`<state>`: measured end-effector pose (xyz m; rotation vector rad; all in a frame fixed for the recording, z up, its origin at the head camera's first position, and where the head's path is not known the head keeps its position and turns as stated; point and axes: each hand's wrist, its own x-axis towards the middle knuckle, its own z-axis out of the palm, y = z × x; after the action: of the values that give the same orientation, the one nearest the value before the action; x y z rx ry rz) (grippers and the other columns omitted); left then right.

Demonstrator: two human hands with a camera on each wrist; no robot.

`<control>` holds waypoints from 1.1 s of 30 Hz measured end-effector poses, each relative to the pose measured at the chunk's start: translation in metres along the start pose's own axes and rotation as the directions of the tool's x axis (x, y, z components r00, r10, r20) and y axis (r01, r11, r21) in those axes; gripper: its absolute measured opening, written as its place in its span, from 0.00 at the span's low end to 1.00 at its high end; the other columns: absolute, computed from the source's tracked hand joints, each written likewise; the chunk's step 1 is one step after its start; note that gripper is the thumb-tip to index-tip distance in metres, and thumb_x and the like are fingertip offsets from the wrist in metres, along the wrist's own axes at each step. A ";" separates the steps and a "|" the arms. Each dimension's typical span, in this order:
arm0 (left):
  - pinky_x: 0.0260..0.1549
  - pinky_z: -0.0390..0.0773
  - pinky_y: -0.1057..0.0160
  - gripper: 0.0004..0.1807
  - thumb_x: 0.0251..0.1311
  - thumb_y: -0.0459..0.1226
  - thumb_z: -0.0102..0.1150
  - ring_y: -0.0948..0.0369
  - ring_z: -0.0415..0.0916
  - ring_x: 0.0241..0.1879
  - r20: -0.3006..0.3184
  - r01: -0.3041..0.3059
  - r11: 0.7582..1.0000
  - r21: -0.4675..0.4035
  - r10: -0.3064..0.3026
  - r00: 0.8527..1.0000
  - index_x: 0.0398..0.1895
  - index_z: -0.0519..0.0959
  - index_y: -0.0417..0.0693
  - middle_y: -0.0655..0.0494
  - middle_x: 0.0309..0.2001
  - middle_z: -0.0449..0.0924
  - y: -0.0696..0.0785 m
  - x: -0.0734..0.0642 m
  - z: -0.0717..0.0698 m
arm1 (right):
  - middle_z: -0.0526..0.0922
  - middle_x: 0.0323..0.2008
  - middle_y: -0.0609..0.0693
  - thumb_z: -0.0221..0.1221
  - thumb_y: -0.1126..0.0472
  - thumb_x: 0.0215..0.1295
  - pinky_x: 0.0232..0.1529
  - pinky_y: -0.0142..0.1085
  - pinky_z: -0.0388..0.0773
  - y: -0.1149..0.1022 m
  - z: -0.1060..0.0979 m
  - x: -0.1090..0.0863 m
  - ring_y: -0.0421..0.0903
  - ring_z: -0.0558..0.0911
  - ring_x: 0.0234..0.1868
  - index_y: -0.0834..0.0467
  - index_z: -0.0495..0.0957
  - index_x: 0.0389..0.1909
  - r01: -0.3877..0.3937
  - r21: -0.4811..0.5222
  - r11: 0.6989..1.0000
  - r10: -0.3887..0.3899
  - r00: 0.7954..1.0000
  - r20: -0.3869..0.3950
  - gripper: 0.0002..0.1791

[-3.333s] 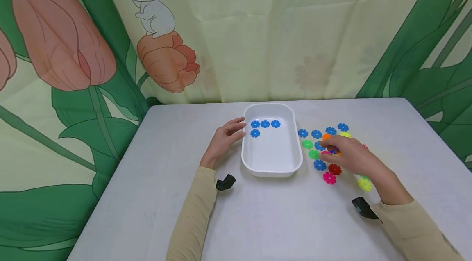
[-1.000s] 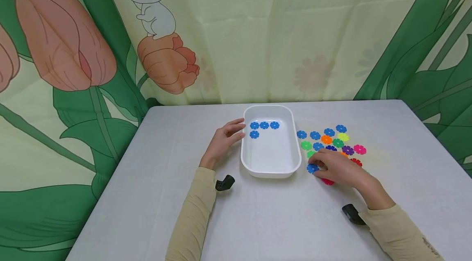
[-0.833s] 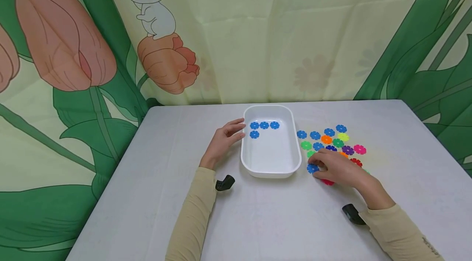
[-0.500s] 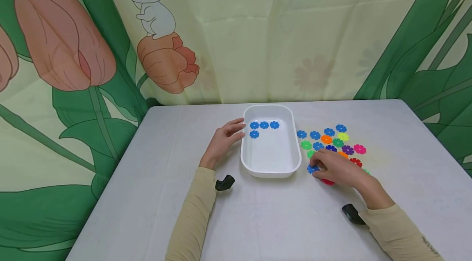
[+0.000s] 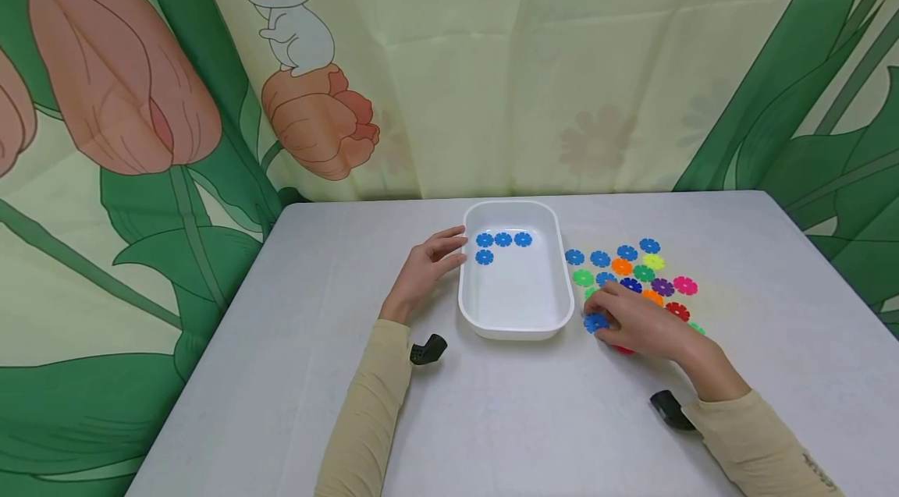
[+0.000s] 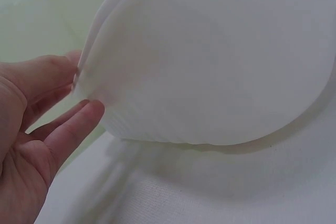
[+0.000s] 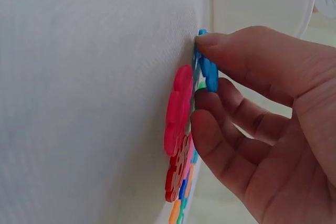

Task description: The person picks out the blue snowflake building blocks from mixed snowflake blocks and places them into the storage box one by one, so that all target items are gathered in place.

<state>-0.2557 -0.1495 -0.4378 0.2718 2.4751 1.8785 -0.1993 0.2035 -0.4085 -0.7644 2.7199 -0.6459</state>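
My left hand [image 5: 424,272] rests at the left rim of a white rectangular tray [image 5: 518,300]. In the left wrist view its fairly straight fingers [image 6: 79,124] touch the tray's outer wall [image 6: 220,72]. Inside the tray lie several blue flower-shaped discs [image 5: 502,239], three in a row with one below. My right hand [image 5: 642,324], right of the tray, pinches a blue flower-shaped disc [image 5: 595,323] between thumb and fingers. The right wrist view has this blue disc [image 7: 210,72] tilted, beside a pink disc [image 7: 179,109] and a red disc [image 7: 177,169].
Loose discs spread beyond and beside my right hand: blue [image 5: 574,256], orange [image 5: 622,267], green [image 5: 583,278], purple [image 5: 662,287], pink [image 5: 685,285] and red [image 5: 677,311]. All lie on a table [image 5: 506,419] with a pale cloth. A printed curtain [image 5: 492,76] hangs behind.
My right hand has come down and left from over the middle of the loose discs to the blue disc, which has shifted slightly left. My left hand stays at the tray rim.
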 end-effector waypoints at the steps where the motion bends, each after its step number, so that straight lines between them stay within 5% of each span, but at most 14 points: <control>1: 0.64 0.68 0.56 0.19 0.64 0.39 0.63 0.61 0.67 0.65 -0.002 -0.001 1.000 0.000 0.001 1.000 0.57 0.81 0.46 0.70 0.64 0.70 0.000 0.000 0.000 | 0.74 0.40 0.48 0.69 0.65 0.55 0.38 0.32 0.82 0.000 0.000 0.000 0.44 0.75 0.41 0.58 0.81 0.45 0.005 0.001 1.000 -0.005 1.000 0.000 0.16; 15: 0.63 0.69 0.58 0.19 0.63 0.42 0.64 0.63 0.67 0.65 -0.006 0.010 1.000 -0.001 -0.010 1.000 0.56 0.82 0.50 0.71 0.64 0.70 0.001 -0.001 0.000 | 0.77 0.42 0.49 0.70 0.60 0.55 0.36 0.29 0.81 0.001 -0.002 0.000 0.44 0.76 0.41 0.59 0.82 0.48 -0.006 0.028 1.000 0.005 0.999 0.044 0.19; 33: 0.63 0.69 0.57 0.19 0.63 0.41 0.63 0.61 0.67 0.66 -0.010 0.010 1.000 0.011 -0.010 1.000 0.57 0.81 0.48 0.70 0.64 0.70 0.002 -0.001 0.000 | 0.80 0.43 0.51 0.72 0.57 0.54 0.36 0.36 0.83 0.000 -0.016 -0.005 0.49 0.78 0.43 0.59 0.83 0.47 0.009 -0.040 0.999 -0.010 1.000 -0.023 0.20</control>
<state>-0.2548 -0.1489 -0.4356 0.2509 2.4895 1.8671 -0.2004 0.2118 -0.3941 -0.7837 2.7601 -0.6078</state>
